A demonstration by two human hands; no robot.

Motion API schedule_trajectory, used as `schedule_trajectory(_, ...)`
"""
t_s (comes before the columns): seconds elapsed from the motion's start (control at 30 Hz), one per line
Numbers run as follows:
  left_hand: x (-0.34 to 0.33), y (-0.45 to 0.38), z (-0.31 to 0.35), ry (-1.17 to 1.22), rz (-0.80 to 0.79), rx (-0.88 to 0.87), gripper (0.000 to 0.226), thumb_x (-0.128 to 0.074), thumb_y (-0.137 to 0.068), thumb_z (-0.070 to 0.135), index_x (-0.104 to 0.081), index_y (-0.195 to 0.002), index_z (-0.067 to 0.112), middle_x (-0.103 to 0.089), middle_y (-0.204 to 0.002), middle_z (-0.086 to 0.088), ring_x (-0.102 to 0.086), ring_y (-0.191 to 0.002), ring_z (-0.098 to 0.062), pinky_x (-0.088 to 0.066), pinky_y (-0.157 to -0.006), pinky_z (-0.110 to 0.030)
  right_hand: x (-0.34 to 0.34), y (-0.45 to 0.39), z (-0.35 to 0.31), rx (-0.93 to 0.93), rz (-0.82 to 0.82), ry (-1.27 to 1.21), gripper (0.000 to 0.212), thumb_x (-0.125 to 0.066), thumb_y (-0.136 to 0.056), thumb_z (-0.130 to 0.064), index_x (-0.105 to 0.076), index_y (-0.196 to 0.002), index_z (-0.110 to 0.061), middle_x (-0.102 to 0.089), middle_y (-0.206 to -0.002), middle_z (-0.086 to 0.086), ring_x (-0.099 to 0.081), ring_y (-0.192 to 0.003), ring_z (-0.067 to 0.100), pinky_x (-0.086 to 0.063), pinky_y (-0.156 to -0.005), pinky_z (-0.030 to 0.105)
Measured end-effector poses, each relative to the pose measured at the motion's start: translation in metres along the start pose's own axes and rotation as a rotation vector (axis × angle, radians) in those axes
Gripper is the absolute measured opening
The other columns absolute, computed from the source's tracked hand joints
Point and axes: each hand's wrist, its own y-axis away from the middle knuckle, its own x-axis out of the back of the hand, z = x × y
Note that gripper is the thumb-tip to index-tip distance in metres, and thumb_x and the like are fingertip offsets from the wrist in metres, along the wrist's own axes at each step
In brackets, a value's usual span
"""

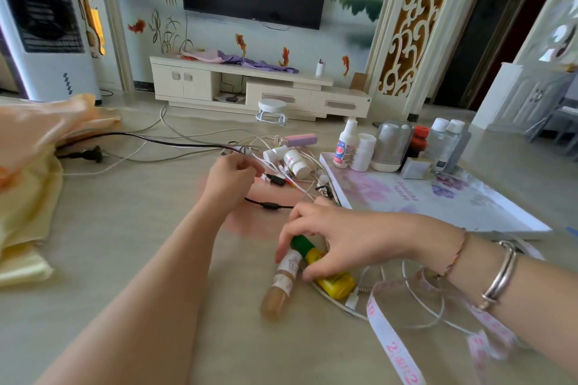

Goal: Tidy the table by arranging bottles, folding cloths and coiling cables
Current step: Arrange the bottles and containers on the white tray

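Hands first: right hand (341, 234), lower centre, curls over a yellow bottle (334, 281) beside a brown bottle (281, 278). Left hand (231, 178), mid-frame, pinches a white cable (187, 158). Cloths (31, 184) heap at left; tray (469, 206) at right bears upright bottles (391, 147). Cable tangle (300, 172) hard to sort.

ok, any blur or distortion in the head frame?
Head view: wide-angle bending at the edges, door frames lean; tape measure smeared near the lower edge; right hand on the yellow bottle fairly sharp; left hand slightly soft; lighting soft, no hard glare.
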Motion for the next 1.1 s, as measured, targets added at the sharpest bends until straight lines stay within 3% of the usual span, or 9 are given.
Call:
schedule_trajectory(0.07, -0.002, 0.001, 0.0, -0.001, -0.004, -0.005, 0.031, -0.045, -0.079, 0.0, -0.066, -0.071, 0.021, -0.07, -0.091, -0.006, -0.058, -0.076, -0.017, -0.044, -0.074, -0.026, -0.003, -0.003, 0.002, 0.008, 0.041, 0.001, 0.028, -0.074, -0.081, -0.03, -0.063, -0.106, -0.036, -0.044, -0.11, -0.011, -0.033, -0.103, 0.007, -0.031, -0.092, 0.017)
schedule_trajectory(0.2, -0.002, -0.001, 0.001, 0.096, 0.03, 0.037, 0.032, -0.044, -0.08, 0.0, -0.066, -0.072, 0.022, -0.069, -0.087, -0.001, -0.057, -0.073, -0.013, -0.043, -0.067, -0.023, 0.013, -0.002, 0.011, -0.035, 0.111, -0.2, 0.022, -0.077, -0.079, -0.027, -0.064, -0.096, -0.028, -0.055, -0.094, -0.022, -0.044, -0.089, -0.006, -0.037, -0.08, 0.01)
schedule_trajectory(0.3, -0.01, -0.006, 0.002, 0.162, 0.068, 0.067, 0.033, -0.044, -0.08, 0.0, -0.066, -0.071, 0.023, -0.07, -0.087, -0.002, -0.057, -0.076, -0.017, -0.043, -0.072, -0.027, 0.036, -0.003, 0.033, -0.087, 0.233, -0.352, 0.023, -0.076, -0.08, -0.025, -0.066, -0.1, -0.019, -0.063, -0.089, -0.009, -0.053, -0.076, 0.0, -0.043, -0.067, 0.011)
schedule_trajectory(0.43, -0.03, -0.019, 0.014, 0.19, 0.093, 0.062, 0.029, -0.045, -0.08, 0.0, -0.067, -0.078, 0.018, -0.069, -0.09, -0.005, -0.056, -0.072, -0.015, -0.043, -0.068, -0.024, 0.065, -0.018, 0.085, -0.248, 0.567, -0.395, 0.021, -0.077, -0.079, -0.02, -0.065, -0.095, -0.014, -0.068, -0.086, 0.009, -0.062, -0.077, 0.014, -0.051, -0.075, 0.028)
schedule_trajectory(0.53, -0.047, -0.024, 0.014, 0.114, 0.164, 0.017, 0.024, -0.047, -0.083, 0.005, -0.069, -0.089, 0.014, -0.066, -0.092, 0.001, -0.057, -0.081, -0.013, -0.039, -0.066, -0.024, 0.08, -0.036, 0.119, -0.379, 0.757, -0.173, 0.019, -0.076, -0.079, -0.021, -0.064, -0.093, -0.015, -0.068, -0.084, 0.005, -0.06, -0.077, 0.015, -0.05, -0.075, 0.036)
schedule_trajectory(0.63, -0.054, -0.03, 0.005, -0.002, 0.233, -0.039, 0.021, -0.048, -0.085, 0.008, -0.065, -0.088, 0.02, -0.063, -0.09, 0.006, -0.057, -0.086, -0.018, -0.041, -0.07, -0.027, 0.082, -0.055, 0.137, -0.469, 0.749, 0.036, 0.015, -0.071, -0.081, -0.026, -0.063, -0.093, -0.021, -0.061, -0.081, -0.007, -0.06, -0.08, 0.014, -0.048, -0.069, 0.032)
schedule_trajectory(0.77, -0.055, -0.034, -0.002, -0.106, 0.234, -0.078, 0.02, -0.049, -0.087, 0.011, -0.065, -0.092, 0.02, -0.063, -0.091, 0.008, -0.056, -0.085, -0.016, -0.038, -0.068, -0.026, 0.078, -0.082, 0.151, -0.517, 0.722, 0.141, 0.011, -0.066, -0.084, -0.027, -0.063, -0.093, -0.022, -0.061, -0.085, -0.006, -0.059, -0.081, 0.015, -0.038, -0.059, 0.028)
schedule_trajectory(1.1, -0.057, -0.034, -0.007, -0.108, 0.232, -0.05, 0.02, -0.049, -0.085, 0.009, -0.067, -0.085, 0.017, -0.064, -0.09, 0.003, -0.055, -0.087, -0.019, -0.038, -0.068, -0.026, 0.073, -0.099, 0.164, -0.605, 0.753, 0.269, 0.021, -0.058, -0.091, -0.033, -0.061, -0.107, -0.02, -0.058, -0.106, 0.002, -0.059, -0.093, 0.025, -0.036, -0.065, 0.029)
